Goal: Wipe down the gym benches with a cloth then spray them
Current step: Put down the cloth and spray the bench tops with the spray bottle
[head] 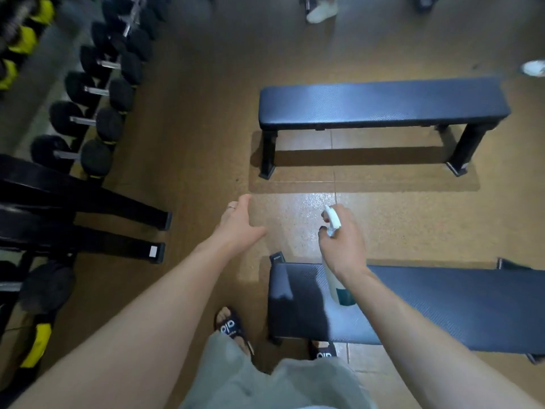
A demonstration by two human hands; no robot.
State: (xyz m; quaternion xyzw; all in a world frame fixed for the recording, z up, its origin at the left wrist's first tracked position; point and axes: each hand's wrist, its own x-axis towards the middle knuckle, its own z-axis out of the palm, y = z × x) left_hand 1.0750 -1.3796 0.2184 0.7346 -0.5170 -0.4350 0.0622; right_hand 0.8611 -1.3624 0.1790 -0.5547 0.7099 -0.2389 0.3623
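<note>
Two dark blue padded gym benches stand on the brown floor. The near bench (442, 302) lies under my right arm; the far bench (383, 101) is ahead of it, across a strip of floor. My right hand (342, 240) grips a white spray bottle (339, 284) by its trigger head, held above the near bench's left end, its nozzle turned away from me. My left hand (239, 222) hangs over the floor left of the benches, fingers relaxed and holding nothing, a ring on one finger. No cloth is visible.
A dumbbell rack (97, 93) with several black dumbbells runs along the left. Black frame legs (118, 225) stretch across the floor at left. My feet in black slides (230, 323) stand by the near bench's left end. Other people's white shoes (321, 11) show at the top.
</note>
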